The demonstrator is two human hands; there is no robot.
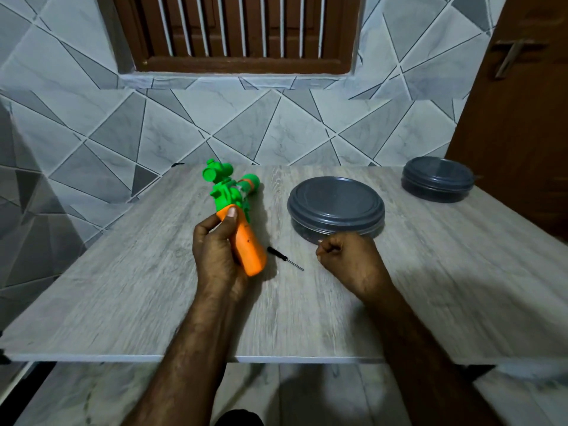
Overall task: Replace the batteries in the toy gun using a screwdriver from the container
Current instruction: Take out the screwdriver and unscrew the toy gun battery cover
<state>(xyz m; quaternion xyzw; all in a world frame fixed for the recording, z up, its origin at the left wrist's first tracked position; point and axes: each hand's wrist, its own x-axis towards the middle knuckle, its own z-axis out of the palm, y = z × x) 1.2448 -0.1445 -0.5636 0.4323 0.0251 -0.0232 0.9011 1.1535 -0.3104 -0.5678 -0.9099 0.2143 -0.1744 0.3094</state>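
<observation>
My left hand (216, 250) grips the orange handle of a green and orange toy gun (236, 204), whose barrel points away from me over the table. A small black screwdriver (284, 258) lies flat on the table just right of the handle, tip pointing right. My right hand (347, 259) is curled into a fist on the table right of the screwdriver, apart from it; I cannot see anything inside it. Just beyond that fist sits a round grey container (336, 207) with its lid on.
The grey wood-grain table (123, 287) ends in a front edge close to me and a left edge slanting away. A second lidded round grey container (438, 179) stands at the far right corner. A tiled wall rises behind; a brown door is at right.
</observation>
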